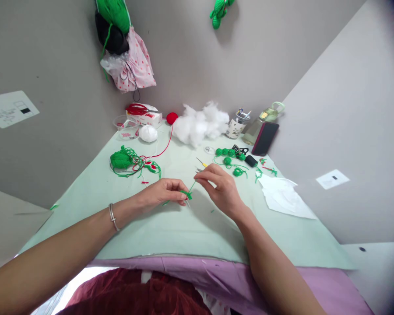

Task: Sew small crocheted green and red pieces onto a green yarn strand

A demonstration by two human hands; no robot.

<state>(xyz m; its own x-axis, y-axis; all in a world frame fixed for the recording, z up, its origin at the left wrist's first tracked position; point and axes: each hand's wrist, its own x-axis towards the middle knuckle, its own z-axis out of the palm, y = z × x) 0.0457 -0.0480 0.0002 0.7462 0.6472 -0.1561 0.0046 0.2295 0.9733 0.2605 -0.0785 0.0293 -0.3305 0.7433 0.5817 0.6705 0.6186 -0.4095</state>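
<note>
My left hand is closed, pinching a small green crochet piece with a bit of red and white at its lower side. From that piece a taut green yarn strand runs up to my right hand, whose thumb and forefinger are pressed together on it. Whether a needle is also between those fingers cannot be made out. Just beyond my right fingers lies a yellow-handled crochet hook, partly covered by the hand. Both hands are above the pale green tabletop.
Tangled green yarn lies on the left. Along the back are red-handled scissors, a white yarn ball, a red yarn ball and fluffy stuffing. At right are green crochet balls, a leaning phone and white paper.
</note>
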